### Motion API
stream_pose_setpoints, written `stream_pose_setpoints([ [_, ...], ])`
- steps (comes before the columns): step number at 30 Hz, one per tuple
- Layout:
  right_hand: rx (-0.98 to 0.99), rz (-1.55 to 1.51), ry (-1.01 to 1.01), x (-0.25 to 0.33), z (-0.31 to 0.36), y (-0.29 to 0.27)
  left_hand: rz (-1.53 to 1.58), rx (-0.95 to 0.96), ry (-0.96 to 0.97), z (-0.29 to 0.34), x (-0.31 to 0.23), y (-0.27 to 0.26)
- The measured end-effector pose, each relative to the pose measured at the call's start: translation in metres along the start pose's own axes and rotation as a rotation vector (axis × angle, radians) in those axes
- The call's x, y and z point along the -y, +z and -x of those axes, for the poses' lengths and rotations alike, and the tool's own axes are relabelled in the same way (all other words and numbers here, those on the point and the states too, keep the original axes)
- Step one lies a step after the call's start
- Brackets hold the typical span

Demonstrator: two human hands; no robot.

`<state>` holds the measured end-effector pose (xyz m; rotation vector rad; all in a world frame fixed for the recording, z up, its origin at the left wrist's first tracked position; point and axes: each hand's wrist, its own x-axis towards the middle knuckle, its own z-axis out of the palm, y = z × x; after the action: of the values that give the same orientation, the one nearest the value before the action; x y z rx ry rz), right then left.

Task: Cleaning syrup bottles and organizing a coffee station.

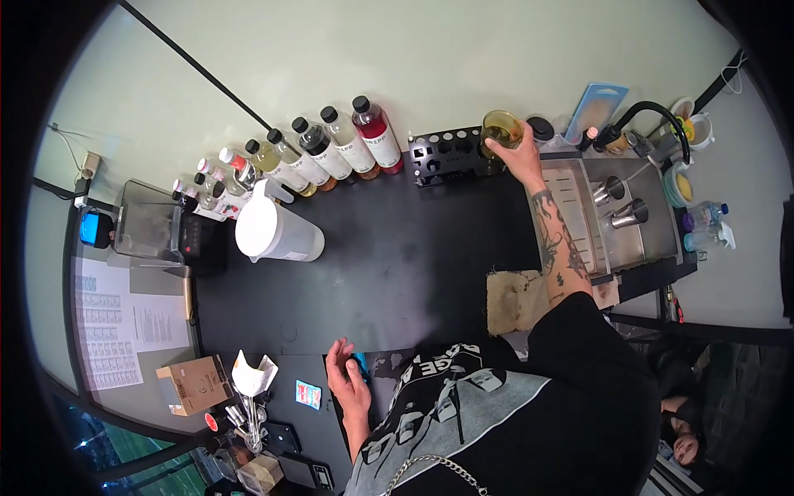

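My right hand (518, 155), its arm stretched to the back right, grips an amber-tinted glass (501, 124). The glass is at the right end of a black perforated rack (447, 157), by the wall. Whether its base rests on anything is hidden. Close to my body, at the counter's front edge, my left hand (351, 388) is held with loosely bent fingers and nothing in it. A small blue item (361, 362) shows just behind that hand. A red-and-blue sachet (308, 394) lies to its left.
Several bottles (376, 136) line the back wall, with a white pitcher (281, 231) before them. A blender (149, 223) stands far left. The steel sink (645, 248), with two metal cups (630, 213) and a black faucet (653, 112), is at right. A stained cloth (517, 302) lies beside my right forearm.
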<state>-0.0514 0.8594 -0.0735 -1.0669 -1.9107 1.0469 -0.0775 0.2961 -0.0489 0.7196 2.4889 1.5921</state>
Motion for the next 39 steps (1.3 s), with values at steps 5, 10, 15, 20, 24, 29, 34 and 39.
stream_pose_setpoints([
  [5,0.065,0.093,-0.047,-0.024,-0.001,0.013,-0.025,-0.016,-0.012,-0.005,-0.003,0.002],
  [10,0.084,0.272,-0.012,-0.030,0.010,0.017,-0.031,-0.032,-0.033,-0.001,0.000,0.002],
  [15,0.062,0.196,-0.032,-0.047,0.001,0.017,-0.039,-0.025,-0.045,-0.006,0.004,0.006],
  [20,0.045,0.055,-0.118,-0.032,0.007,0.041,-0.038,-0.073,-0.108,0.005,0.005,-0.006],
  [24,-0.097,0.369,-0.315,-0.010,0.031,0.034,-0.062,-0.010,-0.145,0.010,0.000,-0.014],
  [29,-0.310,0.190,-0.643,0.017,0.089,0.052,-0.191,-0.100,-0.039,0.028,0.001,-0.032],
  [34,0.599,-0.153,-0.218,0.057,0.209,0.135,-0.185,-0.129,-0.095,0.059,0.022,-0.057],
  [39,1.262,-0.149,-0.460,0.157,0.323,0.187,-0.313,-0.274,-0.285,0.076,0.046,-0.119],
])
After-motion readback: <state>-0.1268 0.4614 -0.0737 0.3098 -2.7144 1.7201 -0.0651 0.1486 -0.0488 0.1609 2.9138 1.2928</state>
